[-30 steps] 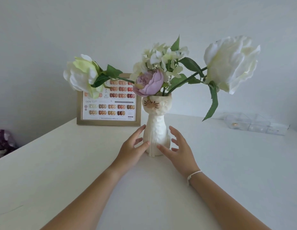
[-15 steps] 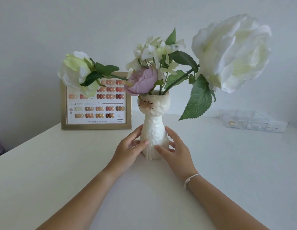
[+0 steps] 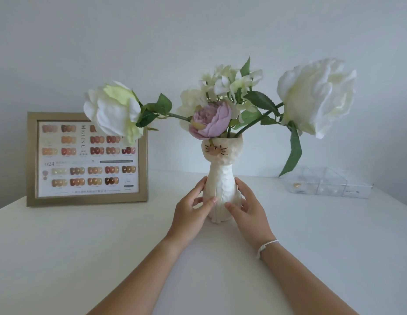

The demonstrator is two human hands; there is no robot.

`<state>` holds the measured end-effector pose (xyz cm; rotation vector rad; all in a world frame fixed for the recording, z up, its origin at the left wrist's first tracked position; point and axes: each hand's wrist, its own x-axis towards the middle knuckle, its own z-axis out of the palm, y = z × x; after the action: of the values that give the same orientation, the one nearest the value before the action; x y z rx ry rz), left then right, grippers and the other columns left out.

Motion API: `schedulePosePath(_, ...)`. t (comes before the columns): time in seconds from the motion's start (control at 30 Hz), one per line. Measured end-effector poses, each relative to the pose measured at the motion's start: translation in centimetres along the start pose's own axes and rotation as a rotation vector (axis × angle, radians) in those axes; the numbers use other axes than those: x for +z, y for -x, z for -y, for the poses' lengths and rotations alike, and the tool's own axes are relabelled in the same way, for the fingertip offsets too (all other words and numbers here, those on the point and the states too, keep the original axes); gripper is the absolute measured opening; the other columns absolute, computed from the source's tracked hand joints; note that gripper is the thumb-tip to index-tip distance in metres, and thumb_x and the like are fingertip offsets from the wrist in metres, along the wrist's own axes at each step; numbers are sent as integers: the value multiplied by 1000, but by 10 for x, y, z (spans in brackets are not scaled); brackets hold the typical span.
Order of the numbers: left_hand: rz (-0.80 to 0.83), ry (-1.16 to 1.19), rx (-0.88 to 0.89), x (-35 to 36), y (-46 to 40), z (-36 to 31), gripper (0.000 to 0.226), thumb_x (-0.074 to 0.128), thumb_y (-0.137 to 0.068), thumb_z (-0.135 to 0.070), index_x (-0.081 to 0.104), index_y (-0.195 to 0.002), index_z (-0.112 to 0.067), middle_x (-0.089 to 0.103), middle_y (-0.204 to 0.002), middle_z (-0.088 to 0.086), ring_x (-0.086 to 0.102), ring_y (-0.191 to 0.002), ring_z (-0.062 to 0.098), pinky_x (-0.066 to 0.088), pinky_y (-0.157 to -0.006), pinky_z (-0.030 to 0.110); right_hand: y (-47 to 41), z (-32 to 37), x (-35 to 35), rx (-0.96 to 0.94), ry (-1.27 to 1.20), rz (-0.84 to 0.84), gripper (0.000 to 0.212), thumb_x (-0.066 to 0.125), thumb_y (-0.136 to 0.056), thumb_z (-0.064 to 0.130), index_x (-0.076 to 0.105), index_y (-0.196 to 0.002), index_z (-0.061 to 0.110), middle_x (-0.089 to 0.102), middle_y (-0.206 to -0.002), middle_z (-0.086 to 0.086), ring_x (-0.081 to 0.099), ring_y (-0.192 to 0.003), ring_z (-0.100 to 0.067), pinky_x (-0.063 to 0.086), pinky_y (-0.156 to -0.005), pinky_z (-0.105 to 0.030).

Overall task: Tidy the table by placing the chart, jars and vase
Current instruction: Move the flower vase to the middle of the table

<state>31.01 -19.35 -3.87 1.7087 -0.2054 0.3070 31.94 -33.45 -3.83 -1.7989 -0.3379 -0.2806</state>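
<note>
Plain pale wall (image 3: 198, 30) — white table (image 3: 61, 258)

Soft, even daylight all over, bright but flat, no glare anywhere; only faint shadows on the counter (image 3: 61, 258) under each hand and below the vase (image 3: 220, 189). Wide-angle lens bows the counter's edges, and the chart's (image 3: 86, 159) small print reads slightly soft

Single head-worn view faces forward and slightly down, close over the table (image 3: 84, 258).
</note>
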Motion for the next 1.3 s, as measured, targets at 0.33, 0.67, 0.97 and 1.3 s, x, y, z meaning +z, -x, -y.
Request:
schedulePosePath(0.33,-4,-24,15,37,-58,14,53,59,-85,-25,43,-135,-36,57,-131,-16,59,-112,12,48,-96,30,-55,-30,-26,17,54,-33,59,52,-86,10,31,-138,30,48,-135,6,55,-110,-20,42,-98,-32)
schedulePosePath(0.67,7,-25,12,45,-81,21,53,58,-85,-22,44,-135,-33,60,-128,-10,62,-109,15,49,-97,37,-80,-43,-32,33,32,-10,61,50,-87,8,28,-139,29,44,-137,7,47,-121,-14,38,-99,-28)
schedulePosePath(0.97,20,-23,-1,44,-81,23,54,59,-85,-25,43,-136,-34,60,-129,-10,62,-109,14,49,-97,39,-80,-44,-32,34,46,-2,60,49,-88,10,27,-139,31,45,-127,10,49,-113,-13,42,-94,-30)
schedulePosePath(1.3,29,1,2,43,-84,28,55,59,-85,-26,41,-136,-35,58,-130,-14,62,-110,14,48,-99,42,-82,-47,-32,31,23,-12,60,49,-88,8,26,-140,30,41,-121,18,48,-109,-9,37,-82,-17)
